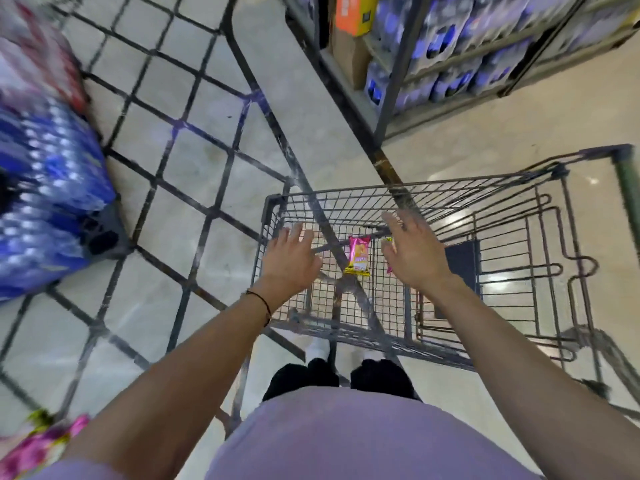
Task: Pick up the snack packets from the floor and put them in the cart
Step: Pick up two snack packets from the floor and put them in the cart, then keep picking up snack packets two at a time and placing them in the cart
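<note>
both hands point(292, 261) spread over cart point(512, 216), pink packet point(358, 255) inside

Pale glossy floor point(519, 116), shelves point(389, 98) of perhaps bottles point(446, 39).

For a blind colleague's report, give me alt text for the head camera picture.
A person's open left hand and right hand hover over a wire shopping cart in whose basket a pink and yellow snack packet lies. Blue wrapped bottle packs sit on a wire rack at left, store shelves at upper right.
</note>
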Demonstrator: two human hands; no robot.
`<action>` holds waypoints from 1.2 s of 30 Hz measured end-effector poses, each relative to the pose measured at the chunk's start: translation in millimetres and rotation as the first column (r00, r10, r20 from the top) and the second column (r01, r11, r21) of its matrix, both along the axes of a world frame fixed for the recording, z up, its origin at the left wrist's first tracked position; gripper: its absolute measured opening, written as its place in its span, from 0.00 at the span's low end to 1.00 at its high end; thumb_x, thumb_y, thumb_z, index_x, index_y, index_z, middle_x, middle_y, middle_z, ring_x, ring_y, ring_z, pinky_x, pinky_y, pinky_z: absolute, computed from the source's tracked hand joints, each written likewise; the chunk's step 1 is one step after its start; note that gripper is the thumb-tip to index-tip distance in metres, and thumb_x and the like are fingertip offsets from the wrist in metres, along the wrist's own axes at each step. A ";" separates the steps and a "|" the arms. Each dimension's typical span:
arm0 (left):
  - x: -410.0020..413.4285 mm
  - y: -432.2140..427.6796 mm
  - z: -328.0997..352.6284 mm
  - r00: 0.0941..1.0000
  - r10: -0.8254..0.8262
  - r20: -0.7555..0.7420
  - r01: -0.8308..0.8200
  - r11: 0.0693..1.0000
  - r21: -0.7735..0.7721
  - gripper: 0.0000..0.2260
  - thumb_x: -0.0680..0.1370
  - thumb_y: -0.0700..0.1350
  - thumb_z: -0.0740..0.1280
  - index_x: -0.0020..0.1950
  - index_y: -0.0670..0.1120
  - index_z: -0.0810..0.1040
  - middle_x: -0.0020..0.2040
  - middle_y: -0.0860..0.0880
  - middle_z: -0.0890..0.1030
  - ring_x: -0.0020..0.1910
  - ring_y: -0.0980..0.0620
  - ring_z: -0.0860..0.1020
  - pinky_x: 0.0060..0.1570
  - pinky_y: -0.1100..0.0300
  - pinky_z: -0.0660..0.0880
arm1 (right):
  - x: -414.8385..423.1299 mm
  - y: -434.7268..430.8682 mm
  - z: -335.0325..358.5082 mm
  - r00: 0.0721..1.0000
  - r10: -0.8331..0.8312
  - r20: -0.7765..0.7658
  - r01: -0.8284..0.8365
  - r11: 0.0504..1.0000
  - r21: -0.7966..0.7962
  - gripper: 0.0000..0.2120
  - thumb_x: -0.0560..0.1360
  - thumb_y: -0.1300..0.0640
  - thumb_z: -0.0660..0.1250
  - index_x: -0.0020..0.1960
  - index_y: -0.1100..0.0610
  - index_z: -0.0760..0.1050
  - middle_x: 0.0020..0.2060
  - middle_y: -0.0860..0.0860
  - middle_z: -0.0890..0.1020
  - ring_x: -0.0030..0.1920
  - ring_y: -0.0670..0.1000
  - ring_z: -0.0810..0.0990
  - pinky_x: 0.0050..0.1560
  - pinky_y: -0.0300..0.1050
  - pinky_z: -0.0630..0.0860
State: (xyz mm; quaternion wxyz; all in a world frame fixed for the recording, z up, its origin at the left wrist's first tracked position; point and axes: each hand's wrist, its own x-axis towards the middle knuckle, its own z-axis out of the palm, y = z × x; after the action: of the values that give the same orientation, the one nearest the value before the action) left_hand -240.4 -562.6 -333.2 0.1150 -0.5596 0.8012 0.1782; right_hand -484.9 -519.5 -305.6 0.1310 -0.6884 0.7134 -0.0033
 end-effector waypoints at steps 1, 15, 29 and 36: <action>6.4 5.9 4.5 1.000 0.017 0.003 -0.017 1.000 -0.009 0.26 0.81 0.57 0.57 0.76 0.47 0.63 0.80 0.44 0.60 0.77 0.41 0.59 0.72 0.40 0.63 | 7.0 0.2 4.4 0.999 0.032 -0.019 -0.033 0.999 -0.003 0.26 0.81 0.51 0.60 0.77 0.56 0.61 0.72 0.61 0.68 0.74 0.61 0.62 0.70 0.59 0.68; 68.3 118.3 77.1 0.878 0.478 0.010 -0.469 0.866 -0.174 0.25 0.81 0.56 0.58 0.75 0.47 0.65 0.76 0.44 0.66 0.74 0.43 0.64 0.68 0.44 0.68 | 59.6 2.5 51.8 0.880 0.465 -0.094 -0.469 0.883 -0.031 0.26 0.81 0.49 0.55 0.78 0.54 0.57 0.75 0.58 0.65 0.77 0.61 0.58 0.72 0.58 0.63; 139.7 283.4 114.2 0.552 0.834 -0.016 -0.806 0.528 -0.267 0.26 0.81 0.58 0.58 0.76 0.47 0.64 0.75 0.45 0.67 0.74 0.44 0.65 0.68 0.46 0.67 | 196.7 75.0 83.1 0.598 0.801 0.011 -0.797 0.597 -0.093 0.26 0.80 0.50 0.56 0.77 0.52 0.56 0.74 0.57 0.65 0.74 0.61 0.61 0.67 0.60 0.70; 208.4 429.5 114.4 0.276 0.958 -0.080 -0.929 0.244 -0.277 0.27 0.82 0.58 0.57 0.79 0.48 0.60 0.80 0.45 0.60 0.78 0.43 0.59 0.73 0.44 0.62 | 334.7 178.8 90.5 0.308 0.951 -0.013 -0.945 0.305 -0.120 0.27 0.80 0.50 0.58 0.77 0.53 0.58 0.72 0.56 0.68 0.71 0.59 0.65 0.62 0.56 0.73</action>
State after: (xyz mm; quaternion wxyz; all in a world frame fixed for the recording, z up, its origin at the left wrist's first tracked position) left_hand -32.0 -133.1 -218.8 -0.0504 -0.9457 0.3133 0.0709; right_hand -150.2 -340.7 -215.1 0.0932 -0.9814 0.1673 0.0160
